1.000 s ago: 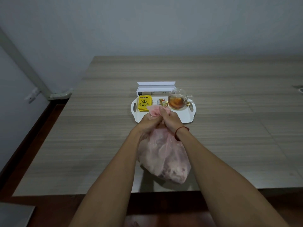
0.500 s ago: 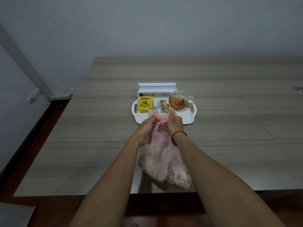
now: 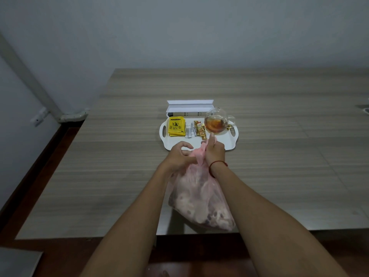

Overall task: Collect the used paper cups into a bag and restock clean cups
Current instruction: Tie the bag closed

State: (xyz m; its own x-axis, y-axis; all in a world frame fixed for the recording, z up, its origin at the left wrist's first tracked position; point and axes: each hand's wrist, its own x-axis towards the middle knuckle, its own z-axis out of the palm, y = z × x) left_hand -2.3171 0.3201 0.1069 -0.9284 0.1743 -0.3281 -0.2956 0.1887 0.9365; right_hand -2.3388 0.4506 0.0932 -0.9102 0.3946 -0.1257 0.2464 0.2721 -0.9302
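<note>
Since half a second ago the left hand (image 3: pixel 179 156) has loosened its clasp: thumb and forefinger now stand off in an open ring, while its lower fingers stay curled on the pink plastic. The right hand (image 3: pixel 214 152), with a red cord (image 3: pixel 219 163) round its wrist, grips the twisted neck of the bag (image 3: pixel 199 196) in a closed fist, one fingertip poking up. The bag hangs from that neck between the forearms and slumps on the table (image 3: pixel 99 176), its bulging bottom right at the near edge. Pale lumpy shapes show through the plastic, too blurred to name. Just beyond the hands lies a white tray (image 3: pixel 232 143), its near rim touching them in this view. On it are yellow packets (image 3: pixel 176 126) at the left, thin sachets (image 3: pixel 197 130) in the middle and a glass teapot (image 3: pixel 216 121) of amber liquid at the right, just above the raised fingertip. A white box (image 3: pixel 189 107) sits against the tray's far side. Broad tabletop runs to the right of the tray and behind it to the wall (image 3: pixel 179 37). The table's left edge slants away from the near corner, with a strip of dark floor (image 3: pixel 40 160) between it and the side wall.
</note>
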